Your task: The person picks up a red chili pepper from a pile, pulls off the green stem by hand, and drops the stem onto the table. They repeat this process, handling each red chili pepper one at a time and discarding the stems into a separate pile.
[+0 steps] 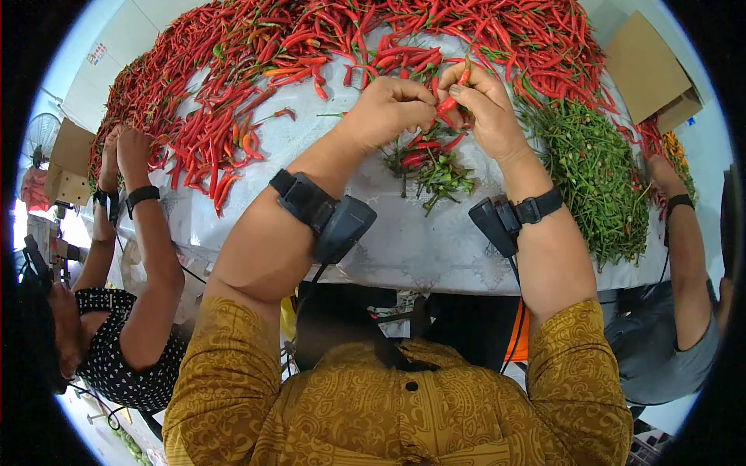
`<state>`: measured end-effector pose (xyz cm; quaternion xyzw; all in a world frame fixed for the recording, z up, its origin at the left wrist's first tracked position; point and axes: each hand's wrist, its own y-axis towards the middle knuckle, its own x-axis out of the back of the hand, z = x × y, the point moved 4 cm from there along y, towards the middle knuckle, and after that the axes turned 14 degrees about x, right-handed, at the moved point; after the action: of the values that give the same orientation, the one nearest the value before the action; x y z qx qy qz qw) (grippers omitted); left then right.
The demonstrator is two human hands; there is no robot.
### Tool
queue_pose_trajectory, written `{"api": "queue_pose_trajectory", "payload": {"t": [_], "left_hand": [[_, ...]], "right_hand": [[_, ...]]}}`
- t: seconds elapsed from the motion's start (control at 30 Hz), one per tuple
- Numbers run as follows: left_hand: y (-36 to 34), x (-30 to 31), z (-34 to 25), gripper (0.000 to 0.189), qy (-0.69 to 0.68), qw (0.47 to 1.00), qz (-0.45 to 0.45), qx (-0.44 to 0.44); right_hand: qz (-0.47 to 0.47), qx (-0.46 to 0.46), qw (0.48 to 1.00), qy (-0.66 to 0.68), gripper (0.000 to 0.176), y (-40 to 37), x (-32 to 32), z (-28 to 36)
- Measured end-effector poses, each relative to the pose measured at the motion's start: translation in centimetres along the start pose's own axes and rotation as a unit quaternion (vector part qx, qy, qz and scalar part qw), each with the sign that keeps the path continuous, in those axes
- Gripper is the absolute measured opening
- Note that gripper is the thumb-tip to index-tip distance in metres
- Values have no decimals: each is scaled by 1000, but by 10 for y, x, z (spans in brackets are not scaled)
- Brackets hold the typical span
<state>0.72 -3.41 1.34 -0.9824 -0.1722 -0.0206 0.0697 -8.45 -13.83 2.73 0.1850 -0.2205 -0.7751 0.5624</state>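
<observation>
My left hand [391, 111] is closed, its fingertips pinched together beside the right hand; what they hold, if anything, is hidden. With thumb and fingers my right hand [483, 111] grips a red chili [447, 106], its green stem end pointing up. Below both hands, a small pile of green stems [444, 180] and a few red chilies [415, 158] lie on the white tablecloth [388, 233]. Loose red chilies [214, 155] are spread to the left, and a large heap of red chilies [334, 23] runs along the far side.
A big heap of green stems [598, 179] lies to the right. Cardboard boxes stand at the far right [649, 66] and far left [66, 159]. A person's hands [124, 151] work at the left; another person's hand [666, 175] is at the right.
</observation>
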Motion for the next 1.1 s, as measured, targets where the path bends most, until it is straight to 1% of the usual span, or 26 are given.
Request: {"api": "queue_pose_trajectory", "payload": {"t": [0.13, 0.2, 0.33, 0.4, 0.43, 0.5, 0.53, 0.6, 0.63, 0.7, 0.83, 0.9, 1.0, 1.1], "left_hand": [[2, 2, 2, 12, 14, 1000, -13, -9], [3, 4, 3, 13, 35, 998, -52, -10], [3, 6, 2, 14, 58, 995, -78, 2], [4, 6, 3, 13, 37, 996, -75, 3], [4, 6, 3, 13, 37, 996, -76, 3], [3, 6, 2, 13, 12, 997, -68, 32], [3, 7, 3, 13, 13, 997, -69, 32], [4, 7, 3, 13, -15, 998, -62, 19], [4, 7, 4, 13, -14, 998, -62, 19], [4, 6, 4, 12, -12, 998, -64, 21], [4, 5, 4, 11, -6, 998, -59, 12], [4, 4, 3, 10, -29, 999, -38, 1], [3, 3, 3, 12, -23, 999, -42, -9], [2, 2, 2, 13, -13, 999, -38, -3]], "right_hand": [[-8, -27, 999, 29, 12, -1, 4, -8], [1, -45, 999, -12, 17, -1, 6, -12], [5, -49, 997, -58, 23, -1, 10, -17], [14, 6, 990, -139, 23, 0, 7, -13], [14, 6, 990, -139, 23, 0, 7, -13], [21, 41, 985, -164, 23, 1, 4, -9], [21, 41, 985, -164, 23, 0, 3, -8], [-2, -6, 993, -118, 22, -1, 3, -8], [-3, -6, 993, -118, 22, -1, 3, -7], [-9, -25, 997, -66, 22, -1, 3, -8], [-17, -14, 998, -52, 23, -1, 5, -11], [-14, -1, 999, -40, 24, -1, 6, -12], [-7, 17, 999, -51, 23, 0, 7, -11], [-12, 7, 999, -35, 23, -1, 6, -11]]}}
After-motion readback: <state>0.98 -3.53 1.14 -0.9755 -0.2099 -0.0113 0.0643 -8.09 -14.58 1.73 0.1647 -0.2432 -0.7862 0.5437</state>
